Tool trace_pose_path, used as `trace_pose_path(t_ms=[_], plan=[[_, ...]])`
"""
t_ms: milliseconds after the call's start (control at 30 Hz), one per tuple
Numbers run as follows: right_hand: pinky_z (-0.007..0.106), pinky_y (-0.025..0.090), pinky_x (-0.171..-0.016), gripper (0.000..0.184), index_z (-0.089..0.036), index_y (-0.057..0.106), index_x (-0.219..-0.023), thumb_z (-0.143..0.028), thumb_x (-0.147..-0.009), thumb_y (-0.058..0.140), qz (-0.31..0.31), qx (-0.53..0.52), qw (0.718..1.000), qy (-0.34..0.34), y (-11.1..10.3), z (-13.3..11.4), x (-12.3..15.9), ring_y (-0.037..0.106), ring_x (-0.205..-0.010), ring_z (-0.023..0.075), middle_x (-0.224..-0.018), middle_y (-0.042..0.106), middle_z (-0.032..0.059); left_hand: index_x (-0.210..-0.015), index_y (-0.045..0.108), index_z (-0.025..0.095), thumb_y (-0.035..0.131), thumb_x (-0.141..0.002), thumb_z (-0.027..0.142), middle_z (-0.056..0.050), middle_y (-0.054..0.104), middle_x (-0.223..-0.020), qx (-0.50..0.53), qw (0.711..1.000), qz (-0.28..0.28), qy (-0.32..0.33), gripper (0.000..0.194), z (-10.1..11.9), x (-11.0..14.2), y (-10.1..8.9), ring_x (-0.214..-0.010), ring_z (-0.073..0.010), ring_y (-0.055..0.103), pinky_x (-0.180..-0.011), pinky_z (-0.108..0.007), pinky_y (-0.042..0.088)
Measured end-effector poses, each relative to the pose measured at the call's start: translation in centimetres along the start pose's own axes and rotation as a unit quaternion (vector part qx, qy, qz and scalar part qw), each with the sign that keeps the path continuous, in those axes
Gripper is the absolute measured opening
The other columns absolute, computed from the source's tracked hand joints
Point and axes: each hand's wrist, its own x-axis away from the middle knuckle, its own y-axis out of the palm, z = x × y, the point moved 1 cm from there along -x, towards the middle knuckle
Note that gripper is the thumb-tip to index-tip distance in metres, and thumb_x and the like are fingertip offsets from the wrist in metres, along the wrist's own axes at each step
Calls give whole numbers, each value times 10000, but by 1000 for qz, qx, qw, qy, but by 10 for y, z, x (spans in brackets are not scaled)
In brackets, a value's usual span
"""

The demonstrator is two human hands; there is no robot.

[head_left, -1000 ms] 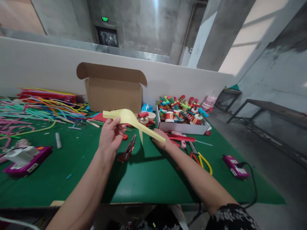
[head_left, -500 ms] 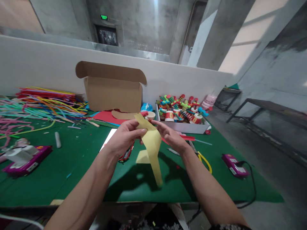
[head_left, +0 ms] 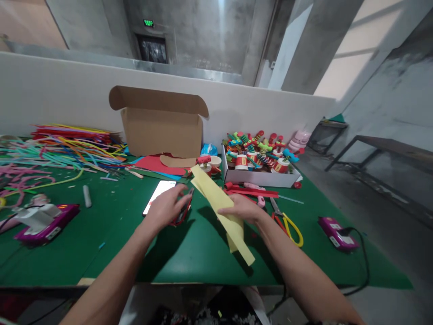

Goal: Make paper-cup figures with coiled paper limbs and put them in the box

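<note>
- The wearer's right hand (head_left: 245, 208) pinches a folded yellow sheet (head_left: 216, 194), thumb on top and fingers behind, a little above the desk (head_left: 189, 262). The sheet's long axis slants from far left to near right.
- The left hand (head_left: 164, 207) reaches forward, fingers half curled, over a red cutter (head_left: 184, 214) lying left of the sheet. Whether the fingers touch or grip it, I cannot tell.
- The cutter's length also slants, but from near left to far right. The left hand is the nearer one; the right is well apart from it.
- A phone (head_left: 160, 192) with a bright screen lies just beyond the left hand. Scissors (head_left: 284, 217) lie near the right forearm.
- At the back of the green desk: a heap of coloured strips (head_left: 74, 149), an open cardboard box (head_left: 162, 135), and a white box (head_left: 262, 178) full of bright toys.
- Beyond a white partition (head_left: 67, 97) are bare concrete walls (head_left: 203, 36) and a green lit sign (head_left: 148, 23).
</note>
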Motion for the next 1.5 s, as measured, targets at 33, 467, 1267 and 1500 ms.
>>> trace_pose_path(t_ms=[33, 467, 1267, 1500], plan=[[285, 528, -658, 378, -148, 676, -881, -349, -594, 818, 6, 11, 1000, -3, -7, 2, 1, 662, -693, 177, -807, 729, 41, -1053, 607, 218, 499, -864, 372, -80, 644, -995, -89, 995, -46, 3, 267, -4, 4, 6, -852, -224, 628, -696, -302, 467], [316, 543, -695, 554, -186, 602, -1142, -359, -653, 797, -25, -27, 997, -62, -12, 9, 20, 669, -750, 182, -913, 706, 28, -1058, 602, 172, 393, -882, 218, -124, 628, -1014, -188, 981, -34, 21, 277, -18, -5, 24, -905, -247, 623, -733, -324, 467], [334, 466, -813, 252, -186, 651, -1109, -224, -890, 532, 193, 419, 877, -139, -9, 10, 28, 646, -926, 225, -1004, 704, 94, -1232, 571, 203, 539, -820, 178, -142, 626, -1152, -252, 957, -101, 101, 414, -17, 60, 30, -1042, -300, 566, -821, -392, 450], [450, 377, -1029, 480, -212, 550, -1275, -319, -820, 657, 88, 420, 866, -258, 50, 50, 33, 500, -1204, 270, -1288, 579, 130, -1266, 557, 228, 506, -792, 149, -107, 610, -1250, -177, 957, -130, 189, 484, -10, 51, 30, -1151, -267, 527, -925, -390, 412]])
